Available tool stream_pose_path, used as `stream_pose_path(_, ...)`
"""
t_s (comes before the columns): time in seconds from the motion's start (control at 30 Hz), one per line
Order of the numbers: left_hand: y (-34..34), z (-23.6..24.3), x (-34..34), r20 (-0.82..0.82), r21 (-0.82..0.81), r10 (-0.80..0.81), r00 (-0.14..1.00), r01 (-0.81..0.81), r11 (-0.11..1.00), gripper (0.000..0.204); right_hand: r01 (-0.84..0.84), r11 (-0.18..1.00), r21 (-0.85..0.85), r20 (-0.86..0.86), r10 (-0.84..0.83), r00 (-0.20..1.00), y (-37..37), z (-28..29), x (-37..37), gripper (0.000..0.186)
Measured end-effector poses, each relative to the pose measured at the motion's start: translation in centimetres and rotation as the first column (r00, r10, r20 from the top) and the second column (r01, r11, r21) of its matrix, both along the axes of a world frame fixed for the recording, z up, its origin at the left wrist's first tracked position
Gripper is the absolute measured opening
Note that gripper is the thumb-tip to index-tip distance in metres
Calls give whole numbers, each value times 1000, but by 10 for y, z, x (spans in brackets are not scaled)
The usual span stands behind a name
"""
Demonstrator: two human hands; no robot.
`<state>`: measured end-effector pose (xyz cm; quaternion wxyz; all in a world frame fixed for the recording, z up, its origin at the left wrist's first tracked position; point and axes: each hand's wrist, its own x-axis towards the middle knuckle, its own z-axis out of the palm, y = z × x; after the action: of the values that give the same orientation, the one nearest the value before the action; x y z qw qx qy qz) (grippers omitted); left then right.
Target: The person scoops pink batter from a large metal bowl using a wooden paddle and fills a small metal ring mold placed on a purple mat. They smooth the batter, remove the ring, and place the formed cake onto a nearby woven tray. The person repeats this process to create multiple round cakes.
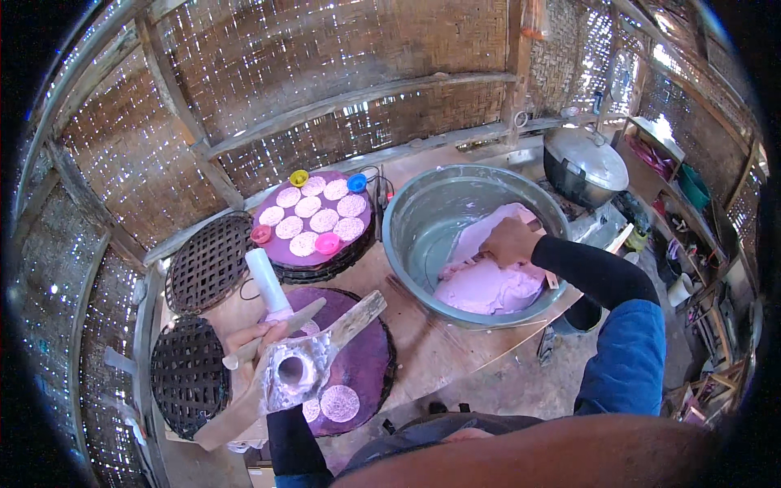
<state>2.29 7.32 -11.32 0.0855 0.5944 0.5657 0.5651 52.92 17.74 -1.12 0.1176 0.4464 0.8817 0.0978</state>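
Observation:
My left hand (254,340) is wrapped around the wooden handle of a dough press (346,321). The press has a round metal-lined hole facing up, and a white cylinder (264,276) stands up beside it. Below the press lies a round purple mat (358,370) bearing lacy pink dough rounds (339,403). My right hand (510,242) reaches into a large grey basin (399,260), its fingers curled into a mass of pink dough (488,286). A flat piece of wood (552,281) shows beside that hand, partly hidden.
A second purple mat (277,202) holds several pink rounds and small coloured cups (328,243). Dark woven trays (210,264) lie at the left. A lidded metal pot (587,163) stands behind the basin at right. Cluttered shelves (691,220) line the right, and woven walls enclose the table.

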Motion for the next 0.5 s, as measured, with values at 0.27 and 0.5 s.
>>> stream_pose_path(0.27,28,20,23,178,64,-186,966,177,982,34,220,958,-185,-95,-241,966,-82,29,-32,31)
stream_pose_path(0.5,28,56,50,676,211,-554,486,592,778,23,431,892,-134,-369,-449,814,-159,65,-18,28)
